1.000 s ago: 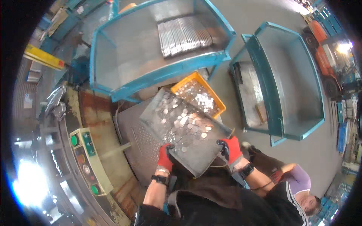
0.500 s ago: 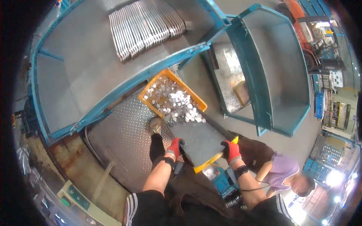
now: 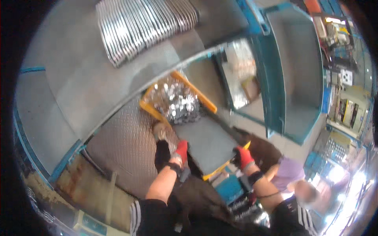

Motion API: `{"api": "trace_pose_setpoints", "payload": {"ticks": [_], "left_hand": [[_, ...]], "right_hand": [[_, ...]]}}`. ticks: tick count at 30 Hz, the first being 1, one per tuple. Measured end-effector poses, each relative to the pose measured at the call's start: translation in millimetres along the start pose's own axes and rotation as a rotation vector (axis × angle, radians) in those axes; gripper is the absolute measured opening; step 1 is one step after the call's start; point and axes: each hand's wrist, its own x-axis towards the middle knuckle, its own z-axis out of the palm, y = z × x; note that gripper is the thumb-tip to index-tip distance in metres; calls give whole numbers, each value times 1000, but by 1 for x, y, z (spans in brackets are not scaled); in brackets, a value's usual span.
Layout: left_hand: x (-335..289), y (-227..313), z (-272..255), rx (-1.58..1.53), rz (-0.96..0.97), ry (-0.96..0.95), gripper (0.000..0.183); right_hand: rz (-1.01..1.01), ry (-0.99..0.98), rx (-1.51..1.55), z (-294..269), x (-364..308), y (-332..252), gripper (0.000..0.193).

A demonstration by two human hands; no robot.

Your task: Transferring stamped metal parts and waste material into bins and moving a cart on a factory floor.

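At the near end of the yellow rectangular plastic crate (image 3: 205,103), a grey, yellow-edged tray (image 3: 210,143) is gripped by the red-gloved left hand (image 3: 180,152) and right hand (image 3: 244,157); emptying of silvery metal discs (image 3: 177,99) seems in hand, steady tilting called for.

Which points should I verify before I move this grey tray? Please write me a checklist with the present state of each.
1. Left hand gripping the grey tray: ok, at its left side.
2. Right hand gripping it: ok, near its right corner.
3. Middle of the tray free of metal pieces: ok, looks bare.
4. Tray's far end touching the yellow bin: cannot tell, pieces and blur hide it.
5. Space beside the right forearm: cannot tell, a person in purple shows right beside it.
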Motion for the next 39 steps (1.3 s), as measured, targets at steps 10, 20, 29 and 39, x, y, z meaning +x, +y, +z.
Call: {"api": "trace_pose_setpoints", "payload": {"ticks": [10,20,29,39], "left_hand": [[32,-7,5,-380,-75,-108,33],[53,-22,55,-291,-184,-143,45],[-3,-85,29,197,322,-205,27],[-4,-49,56,305,125,-318,68]], "right_hand": [[-226,-89,-202,15,-15,-44,34],[-104,147,-182,-1,3,-40,33],[38,89,-179,-34,-75,-45,33],[-113,36,-171,-67,-15,-5,24]]}}
